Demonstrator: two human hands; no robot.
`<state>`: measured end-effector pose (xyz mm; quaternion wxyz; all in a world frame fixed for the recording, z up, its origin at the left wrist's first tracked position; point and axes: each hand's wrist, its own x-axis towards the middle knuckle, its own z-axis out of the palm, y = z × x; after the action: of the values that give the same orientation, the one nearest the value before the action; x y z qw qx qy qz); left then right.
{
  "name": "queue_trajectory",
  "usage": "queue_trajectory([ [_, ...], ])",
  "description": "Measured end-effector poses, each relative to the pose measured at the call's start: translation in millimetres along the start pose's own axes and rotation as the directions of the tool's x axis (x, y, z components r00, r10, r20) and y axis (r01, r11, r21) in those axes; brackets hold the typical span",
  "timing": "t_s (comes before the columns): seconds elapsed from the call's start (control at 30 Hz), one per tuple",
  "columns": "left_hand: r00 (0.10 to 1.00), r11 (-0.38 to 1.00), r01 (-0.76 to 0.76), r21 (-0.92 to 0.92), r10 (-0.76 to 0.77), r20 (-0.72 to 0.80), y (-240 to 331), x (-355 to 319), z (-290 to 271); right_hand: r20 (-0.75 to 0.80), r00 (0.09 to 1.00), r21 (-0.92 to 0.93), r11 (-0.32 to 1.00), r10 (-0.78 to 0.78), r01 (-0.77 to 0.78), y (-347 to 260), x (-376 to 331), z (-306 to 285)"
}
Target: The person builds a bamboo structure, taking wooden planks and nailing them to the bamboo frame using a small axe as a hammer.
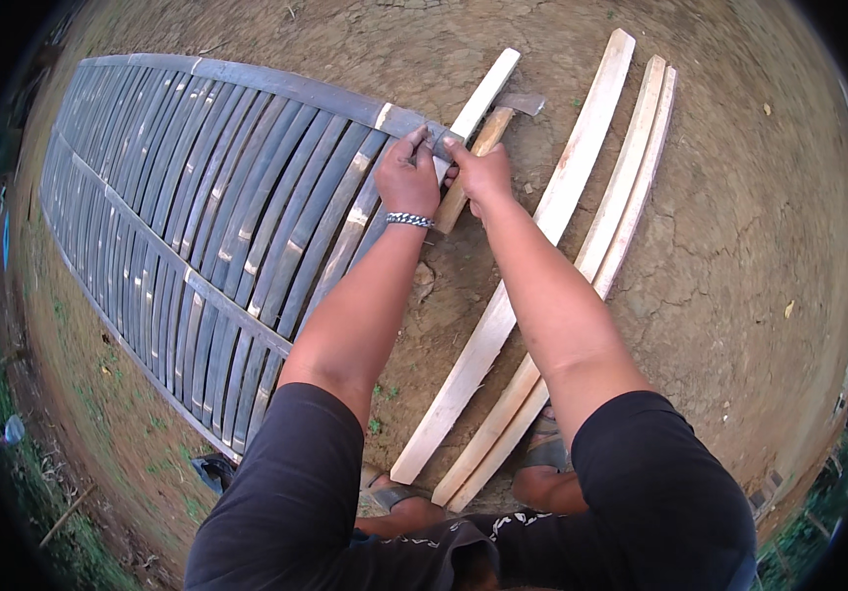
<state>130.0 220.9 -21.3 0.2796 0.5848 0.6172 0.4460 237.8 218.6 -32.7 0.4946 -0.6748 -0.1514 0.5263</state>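
- Your left hand sits at the top corner of the grey slat panel, fingers curled down onto the end of its top rail.
- A metal bracelet circles your left wrist.
- Your right hand is just beside the left, nearly touching it, its fingertips pinched on the same rail end.
- Both hands are closed on that rail end; whether something small is pinched between the fingers I cannot tell.
- The panel lies flat on the bare dirt to your left, its many thin slats running away from you under 3 cross rails.
- A hammer lies on the ground right under your right hand, its wooden handle pointing back toward you and its metal head beyond your fingers; neither hand holds it.
- 1 pale plank lies beneath the hammer and reaches up past the panel corner.
- 3 more long pale planks lie side by side to the right of your arms, running from near your feet to the top of the view.
- Your feet, in sandals, stand at the near ends of those planks.
- Grass edges the dirt at the lower left.
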Motion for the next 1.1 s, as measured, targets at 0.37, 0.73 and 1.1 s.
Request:
queue_trajectory([
  [0.37, 0.999, 0.999, -0.009, 0.053, 0.007, 0.039, -16, 11, 24, -0.02, 1.0, -0.032, 0.999, -0.019, 0.018, -7, -6, -3],
  [0.73, 0.996, 0.985, -0.084, 0.153, 0.077, 0.047, -13, 15, 30, -0.016, 0.995, -0.045, 0.994, -0.096, 0.095, 19, 13, -7],
  [1.1, 0.98, 0.957, -0.197, 0.215, 0.186, 0.071, -15, 14, 33, 0.013, 0.994, 0.019, 0.994, -0.108, 0.108, 18, 10, -12],
])
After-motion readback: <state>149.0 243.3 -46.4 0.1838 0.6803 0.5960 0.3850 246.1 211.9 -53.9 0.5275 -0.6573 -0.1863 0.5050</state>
